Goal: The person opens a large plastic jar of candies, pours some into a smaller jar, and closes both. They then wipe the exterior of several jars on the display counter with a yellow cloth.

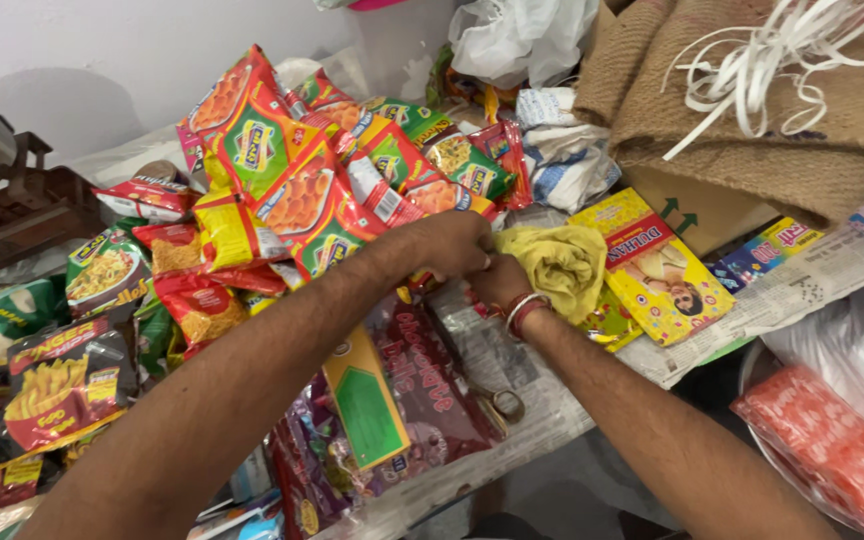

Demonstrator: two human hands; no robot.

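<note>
My left hand (452, 243) reaches across a heap of red, green and yellow snack packets (292, 190) and rests at its right edge, fingers curled. My right hand (505, 283), with red and white bangles at the wrist, is closed on a crumpled yellow cloth (562, 262). Both hands meet just left of the cloth. Below my left forearm lie a dark maroon packet (432, 385) and a green and orange flat box (367, 400).
A yellow printed box (657, 265) lies right of the cloth on newspaper (802, 290). Burlap sacking (752, 110) with white plastic strapping fills the top right. White plastic bags (522, 35) sit behind. More snack packets (62, 380) crowd the left. A red patterned bundle (832, 450) sits lower right.
</note>
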